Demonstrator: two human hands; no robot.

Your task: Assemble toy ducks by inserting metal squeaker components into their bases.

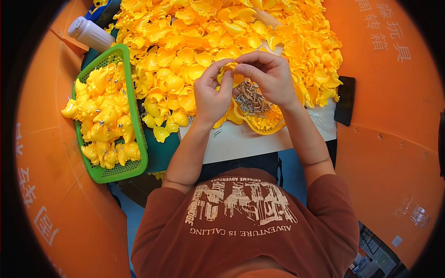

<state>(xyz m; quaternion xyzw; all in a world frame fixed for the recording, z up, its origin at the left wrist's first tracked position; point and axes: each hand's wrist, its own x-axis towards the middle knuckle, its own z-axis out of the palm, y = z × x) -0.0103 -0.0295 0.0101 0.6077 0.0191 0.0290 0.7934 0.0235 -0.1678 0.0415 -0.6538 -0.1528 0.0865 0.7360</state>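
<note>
A yellow plastic shell piece (228,69) is pinched between the fingertips of both my hands, above the near edge of a heap of similar parts. My left hand (211,98) grips it from the left, thumb raised against it. From the right, my right hand (274,79) closes thumb and forefinger on its edge. Fingers cover much of the piece. Just below my right hand sits a yellow basket (265,132) with small silvery metal parts (251,99) and tiny yellow pieces (270,121) in it.
Loose yellow shells (185,58) pile over the table's far side. At left, a green basket (118,175) carries yellow figures with metal bits; a pale bottle (90,33) lies behind. A black phone-like slab (345,102) is right. Orange boxes (394,171) flank both sides.
</note>
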